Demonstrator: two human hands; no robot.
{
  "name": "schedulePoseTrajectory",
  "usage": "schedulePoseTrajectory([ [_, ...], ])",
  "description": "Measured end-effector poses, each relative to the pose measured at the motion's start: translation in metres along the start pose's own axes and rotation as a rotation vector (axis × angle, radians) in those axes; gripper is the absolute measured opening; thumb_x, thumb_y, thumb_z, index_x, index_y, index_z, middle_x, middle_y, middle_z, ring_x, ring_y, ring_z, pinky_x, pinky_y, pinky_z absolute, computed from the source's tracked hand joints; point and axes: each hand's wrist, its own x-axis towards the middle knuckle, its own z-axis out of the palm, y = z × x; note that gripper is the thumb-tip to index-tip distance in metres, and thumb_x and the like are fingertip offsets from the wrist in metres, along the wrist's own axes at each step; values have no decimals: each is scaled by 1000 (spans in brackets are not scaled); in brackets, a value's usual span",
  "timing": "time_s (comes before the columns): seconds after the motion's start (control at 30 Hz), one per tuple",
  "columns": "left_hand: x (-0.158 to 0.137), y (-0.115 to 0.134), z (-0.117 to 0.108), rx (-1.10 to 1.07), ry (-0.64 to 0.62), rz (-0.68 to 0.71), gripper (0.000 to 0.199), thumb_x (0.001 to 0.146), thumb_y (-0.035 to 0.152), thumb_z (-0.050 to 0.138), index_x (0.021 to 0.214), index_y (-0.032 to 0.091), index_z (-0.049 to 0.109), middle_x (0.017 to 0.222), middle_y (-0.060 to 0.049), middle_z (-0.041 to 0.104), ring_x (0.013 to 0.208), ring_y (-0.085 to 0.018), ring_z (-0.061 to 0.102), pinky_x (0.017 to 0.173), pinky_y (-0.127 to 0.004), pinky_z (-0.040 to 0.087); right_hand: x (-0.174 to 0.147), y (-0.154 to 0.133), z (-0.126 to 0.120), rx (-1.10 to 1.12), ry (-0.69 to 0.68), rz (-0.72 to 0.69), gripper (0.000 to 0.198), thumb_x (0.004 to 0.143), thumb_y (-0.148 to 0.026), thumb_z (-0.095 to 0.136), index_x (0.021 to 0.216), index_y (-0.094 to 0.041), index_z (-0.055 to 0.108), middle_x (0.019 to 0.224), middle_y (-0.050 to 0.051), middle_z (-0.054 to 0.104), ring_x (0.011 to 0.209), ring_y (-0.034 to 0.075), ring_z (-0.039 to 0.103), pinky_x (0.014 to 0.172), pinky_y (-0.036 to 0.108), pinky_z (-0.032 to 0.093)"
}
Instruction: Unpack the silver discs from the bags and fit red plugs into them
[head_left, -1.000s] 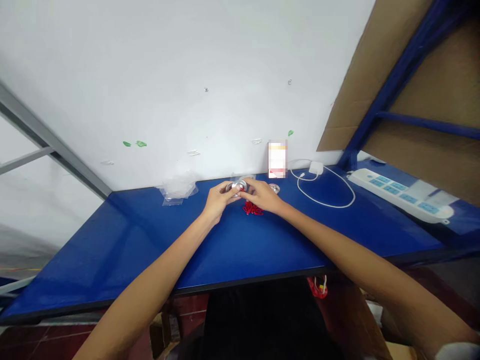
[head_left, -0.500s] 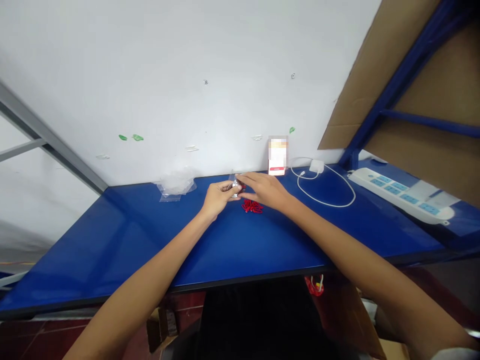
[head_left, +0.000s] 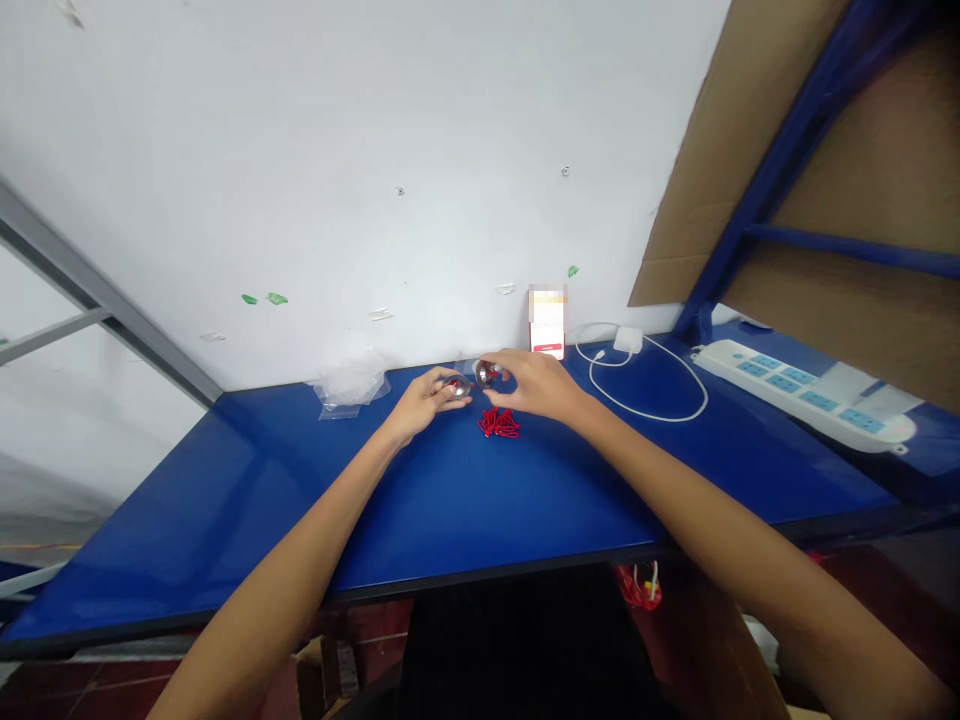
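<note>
My left hand (head_left: 424, 403) is closed around the rim of a small, round, shiny metal piece (head_left: 458, 387), shaped like a shallow cup, with a bit of red in it. Facing it, my right hand (head_left: 534, 382) pinches a similar shiny round metal piece (head_left: 485, 375), with something red beside the fingers. A narrow gap separates the two pieces, and a thin red bit shows between them. Just below on the table is a small heap of red cords (head_left: 499, 424). A piece of clear plastic (head_left: 465, 366) lies partly hidden behind the hands.
Clear plastic bags (head_left: 349, 385) are piled at the back left of the blue table (head_left: 480, 510). A phone (head_left: 547, 322) leans upright against the wall. To its right lie a charger with white cable (head_left: 628, 341) and a power strip (head_left: 802, 393).
My hands have moved apart, and two separate metal pieces now show between them where they were close together and mostly covered. The whole view has shifted slightly.
</note>
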Motion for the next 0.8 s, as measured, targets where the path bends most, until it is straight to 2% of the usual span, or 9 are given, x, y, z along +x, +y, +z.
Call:
schedulePoseTrajectory([
  [0.1,3,-3,-8,453,86,63,12,99,30,70,105,21,67,88,-2,76,79,-20,72,83,-38,58,-2,9,-6,41,7,11,48,91,-29,76,138,-26,69,120,6,80,95,24,75,74,36,56],
  [0.2,3,-3,-11,770,113,158,3,98,25,68,99,22,69,96,-4,74,83,-21,67,83,-37,52,-3,12,-9,34,-3,3,48,92,-29,74,139,-26,69,126,7,79,102,27,75,78,39,59],
  [0.3,3,-5,-13,947,150,149,10,99,27,66,100,20,73,102,-8,70,88,-24,65,86,-40,52,-3,10,-10,46,-3,1,48,92,-29,73,140,-26,69,128,8,78,105,28,75,80,40,60],
  [0.4,1,-4,-13,997,184,148,20,101,31,65,111,17,76,113,-13,69,98,-28,67,95,-43,54,-3,7,-9,77,20,0,50,93,-31,72,142,-25,69,125,8,79,105,28,75,80,40,60],
  [0.5,-3,6,-3,905,289,283,28,102,30,64,125,18,75,125,-13,71,104,-27,67,104,-45,53,-2,5,-5,186,46,48,56,91,-37,75,145,-24,69,113,7,81,92,25,75,77,39,60],
  [0.57,-7,17,9,690,264,344,26,105,33,62,123,21,77,121,-10,75,99,-24,69,98,-41,56,-1,4,-1,311,52,98,58,90,-40,77,145,-24,68,110,6,81,83,22,74,74,37,60],
  [0.67,-13,28,28,244,138,266,35,104,48,67,123,19,76,112,-9,79,89,-22,72,74,-33,58,0,1,6,461,40,103,56,88,-36,77,142,-24,68,121,8,81,85,21,74,78,37,61],
  [0.73,-15,30,36,80,96,210,41,98,52,75,119,17,77,106,-10,78,87,-22,73,67,-31,58,-1,-1,10,477,37,70,56,87,-31,77,142,-25,68,127,7,80,89,21,74,84,39,61],
  [0.8,-16,28,40,8,80,178,41,93,50,81,115,16,78,101,-9,77,86,-21,73,67,-30,59,-3,-2,13,443,31,50,56,87,-29,77,143,-27,68,129,6,79,88,21,73,86,40,61],
])
